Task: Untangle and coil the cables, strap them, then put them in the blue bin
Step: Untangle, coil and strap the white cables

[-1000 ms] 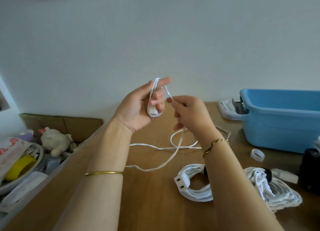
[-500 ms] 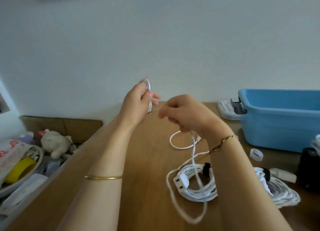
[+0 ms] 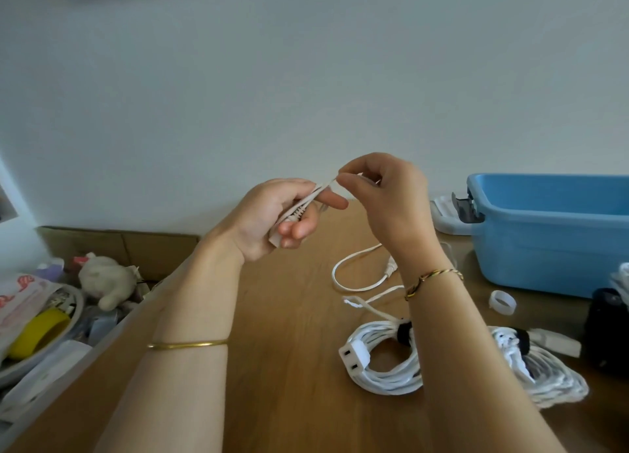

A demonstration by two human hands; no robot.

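Observation:
My left hand [image 3: 272, 217] is raised over the table and grips a few turns of a thin white cable [image 3: 306, 202] wound round its fingers, plug end in the palm. Just right of it, my right hand [image 3: 384, 200] pinches the same cable at its fingertips. The cable's loose tail [image 3: 354, 282] lies looped on the wooden table [image 3: 272, 367] below. Two white coiled cables with black straps lie at the right: one with a socket block [image 3: 377, 360], the other [image 3: 544, 374] beside it. The blue bin [image 3: 544, 234] stands at the far right.
A white strap ring [image 3: 502, 302] lies in front of the bin. A black object [image 3: 609, 333] sits at the right edge, a white lid [image 3: 449, 214] behind the bin. Left of the table, a box holds a plush toy [image 3: 105, 282] and yellow tape [image 3: 37, 330].
My right hand has risen from in front of my left hand to its fingertips, drawing the hanging loop of cable up off the table's front. My left hand has turned palm up.

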